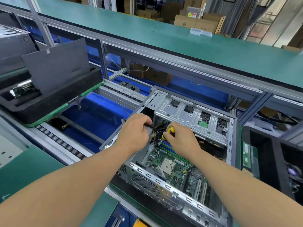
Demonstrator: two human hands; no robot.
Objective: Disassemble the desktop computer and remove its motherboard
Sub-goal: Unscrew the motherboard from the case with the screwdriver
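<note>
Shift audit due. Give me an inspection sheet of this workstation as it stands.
Surface: green-edged conveyor pallet on a roller line carries the case.
Job's things: open grey metal desktop case, side panel off; green motherboard seated inside; silver perforated drive cage in place.
Clutter: black foam tray with a leaning grey panel on the left; memory sticks in a tray on the right.
Grippers: left hand grips black wires; right hand holds a yellow-and-black screwdriver.
Cables: yellow and black wire bundle inside the case between the hands; coiled grey cable beyond.
Surroundings: green upper shelf; cardboard boxes behind.
</note>
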